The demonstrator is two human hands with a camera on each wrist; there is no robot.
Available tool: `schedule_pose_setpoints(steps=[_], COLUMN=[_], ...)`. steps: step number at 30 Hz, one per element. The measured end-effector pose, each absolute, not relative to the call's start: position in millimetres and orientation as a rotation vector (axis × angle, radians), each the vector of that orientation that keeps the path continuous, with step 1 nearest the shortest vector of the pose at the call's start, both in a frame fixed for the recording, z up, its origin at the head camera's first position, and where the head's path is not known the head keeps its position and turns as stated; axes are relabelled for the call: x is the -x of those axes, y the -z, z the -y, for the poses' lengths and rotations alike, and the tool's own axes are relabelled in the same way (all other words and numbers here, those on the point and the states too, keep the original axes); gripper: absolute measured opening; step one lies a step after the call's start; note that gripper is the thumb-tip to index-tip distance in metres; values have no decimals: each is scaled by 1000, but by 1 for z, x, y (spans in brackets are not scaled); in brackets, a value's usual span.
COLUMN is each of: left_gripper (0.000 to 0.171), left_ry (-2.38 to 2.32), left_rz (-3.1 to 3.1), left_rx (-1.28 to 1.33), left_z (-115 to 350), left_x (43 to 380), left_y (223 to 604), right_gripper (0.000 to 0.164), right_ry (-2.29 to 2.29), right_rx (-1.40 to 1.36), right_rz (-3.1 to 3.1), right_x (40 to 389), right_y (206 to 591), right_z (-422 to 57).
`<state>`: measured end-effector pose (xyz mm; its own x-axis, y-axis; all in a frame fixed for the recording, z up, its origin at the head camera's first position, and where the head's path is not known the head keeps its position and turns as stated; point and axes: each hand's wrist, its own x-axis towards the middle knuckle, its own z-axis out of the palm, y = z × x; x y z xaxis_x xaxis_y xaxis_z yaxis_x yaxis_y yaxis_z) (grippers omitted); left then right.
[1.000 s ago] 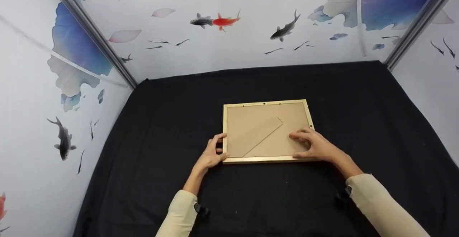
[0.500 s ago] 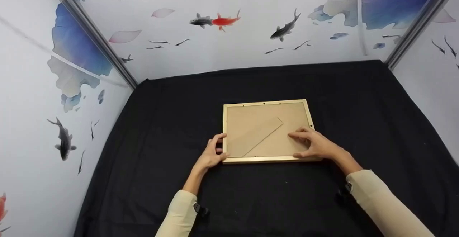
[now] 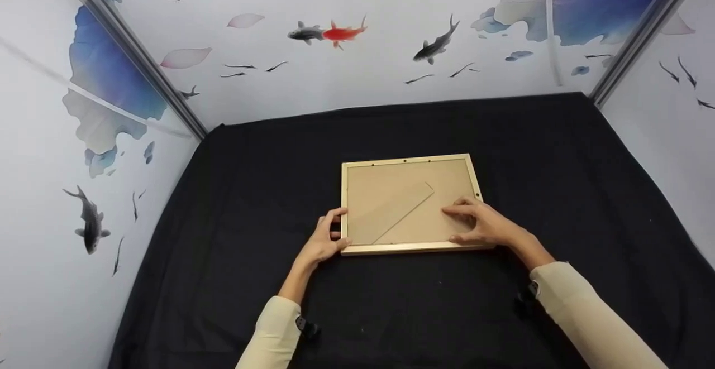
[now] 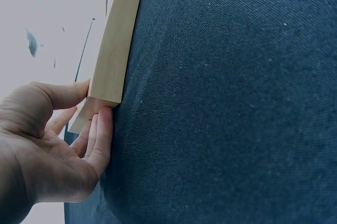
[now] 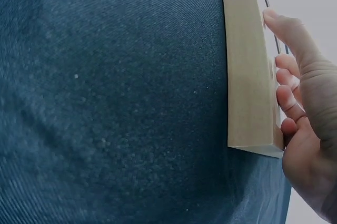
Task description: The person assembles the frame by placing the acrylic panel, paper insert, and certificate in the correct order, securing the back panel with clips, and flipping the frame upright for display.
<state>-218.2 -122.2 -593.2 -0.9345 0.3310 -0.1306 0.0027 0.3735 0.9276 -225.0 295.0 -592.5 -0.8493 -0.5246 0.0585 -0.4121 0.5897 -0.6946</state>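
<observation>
A picture frame (image 3: 391,190) with light wooden edges lies face down, its brown backing board upward. A slanting stand flap (image 3: 405,206) lies flat within the board. At the near left corner my left hand (image 3: 321,241) holds the frame, thumb on the rim and fingers against the side; the left wrist view shows this wooden corner (image 4: 109,71) between them. My right hand (image 3: 487,224) rests on the near right part, its thumb at the near rim and bent fingertips on the backing. The right wrist view shows the frame's side (image 5: 247,77) beside that hand.
Black cloth (image 3: 268,190) covers the table under the frame. White panels (image 3: 313,84) printed with fish and leaves stand behind and at both sides, with grey metal posts (image 3: 642,39) at the corners.
The whole head view has shifted slightly, so everything appears a little farther left. Both hands keep their places on the frame, and the frame stays put on the cloth.
</observation>
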Motion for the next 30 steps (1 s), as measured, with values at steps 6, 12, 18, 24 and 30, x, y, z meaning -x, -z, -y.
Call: schedule_pose_setpoints(steps=[6,12,18,24,30], left_gripper=[68,69,68,69,67], left_ry=[-1585,-1619,-1607,-1597,-1611], left_rz=[-2352,-2345,-2354,-2348,-2342], left_rx=[-337,-376,-373,-346,-369], left_z=[123,124,121,121,120], left_x=[217,216,217,218,213], left_y=[592,590,590,592,577], right_gripper=[68,68,64,58,64], right_ry=[1111,1128,1112,1082,1075], right_rx=[746,736,767,824,844], right_rz=[-2634,-2624,-2645,-2655,-2644], right_x=[225,224,225,226,227], right_y=[590,590,586,583,585], right_z=[-294,-293,-292,-287,-286])
